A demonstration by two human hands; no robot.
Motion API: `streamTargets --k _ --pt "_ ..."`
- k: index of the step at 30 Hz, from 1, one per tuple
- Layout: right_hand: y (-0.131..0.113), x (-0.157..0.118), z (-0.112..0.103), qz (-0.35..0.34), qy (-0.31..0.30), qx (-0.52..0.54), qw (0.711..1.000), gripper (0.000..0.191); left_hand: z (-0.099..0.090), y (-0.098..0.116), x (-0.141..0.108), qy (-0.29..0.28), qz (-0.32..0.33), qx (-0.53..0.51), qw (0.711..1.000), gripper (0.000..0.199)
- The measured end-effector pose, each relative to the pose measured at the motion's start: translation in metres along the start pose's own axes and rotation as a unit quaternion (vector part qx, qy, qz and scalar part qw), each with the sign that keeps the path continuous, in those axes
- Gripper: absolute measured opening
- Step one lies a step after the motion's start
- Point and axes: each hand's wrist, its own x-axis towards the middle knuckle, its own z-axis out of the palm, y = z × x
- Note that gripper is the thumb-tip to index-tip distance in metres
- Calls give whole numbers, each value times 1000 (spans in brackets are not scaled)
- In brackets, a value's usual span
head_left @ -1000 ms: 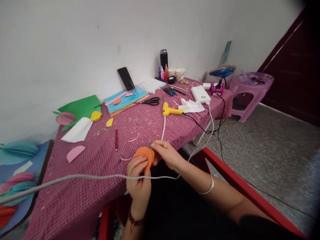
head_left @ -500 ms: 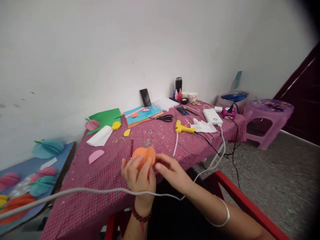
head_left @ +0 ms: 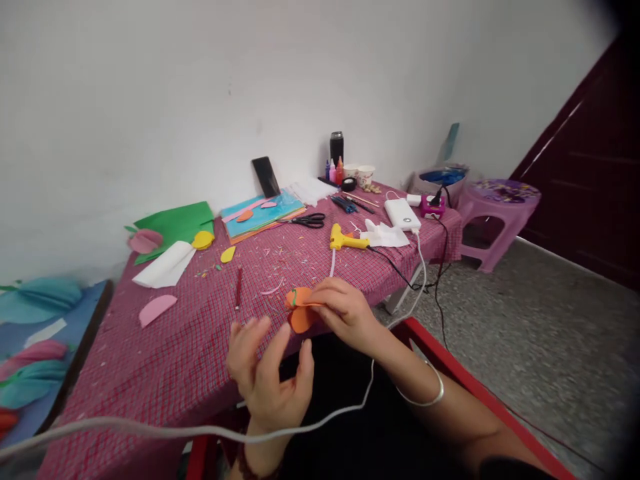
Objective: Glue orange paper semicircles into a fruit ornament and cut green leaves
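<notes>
An orange paper pumpkin (head_left: 301,319) with a small green strip on it is pinched between the fingers and thumb of my right hand (head_left: 347,315), just over the front edge of the table. Its folded lobes stand apart. My left hand (head_left: 273,373) is lower and to the left, with its fingers spread and nothing in them. A white cable (head_left: 200,431) crosses in front of my left wrist. On the checked cloth (head_left: 190,353), a dark red pen (head_left: 239,289) lies beyond my left hand. The yellow glue gun (head_left: 349,239) lies beyond my right hand.
Black scissors (head_left: 311,220), a phone (head_left: 265,177), coloured sheets (head_left: 250,217), green paper (head_left: 175,227) and a white power bank (head_left: 402,215) are on the table. Paper shapes lie on a blue board (head_left: 80,347) at left. A pink stool (head_left: 493,227) stands at right.
My left hand has let go of the orange pumpkin and moved down and away, its fingers opening. My right hand has taken hold of the pumpkin and turned it. The view has shifted to the right.
</notes>
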Motion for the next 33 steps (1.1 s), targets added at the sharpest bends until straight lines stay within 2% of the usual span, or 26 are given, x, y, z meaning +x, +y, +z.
streamTargets --k 2,4,6,8,12,16,19,22,25,28,30,33 --pt "-1 -2 -7 -42 -31 -36 998 18 -5 -1 10 -57 -46 -21 997 73" --pt "-4 -3 -11 -63 -57 -56 995 18 -8 -4 18 -124 -82 -43 988 77" --pt "-7 -5 -13 -71 -78 -65 992 18 -9 -8 21 -178 -93 -65 977 68" --pt "-9 -5 -13 -73 -94 -65 991 19 -10 -11 21 -206 -83 -81 972 52" --pt "-11 -6 -10 -60 -92 -22 994 17 -10 -13 19 -182 -53 -77 979 18" --pt "-12 -8 -5 36 -88 107 990 15 -9 -15 17 -155 -56 -78 983 14" --pt "-14 -10 0 113 -97 184 972 17 -9 -14 11 -154 -94 -125 976 15" --pt "-14 -12 4 158 -98 205 961 20 -8 -11 2 -155 -190 -183 952 11" --pt "-14 -12 5 164 -106 208 959 19 -5 -9 -6 -163 -316 -260 898 10" --pt "-17 -11 4 162 -114 209 958 18 3 -9 -12 -145 -404 -377 821 6" --pt "-19 -11 3 192 -114 220 950 18 9 -8 -14 -110 -475 -454 746 11" --pt "-19 -12 5 257 -99 267 924 21 15 -7 -16 -57 -589 -519 617 22"
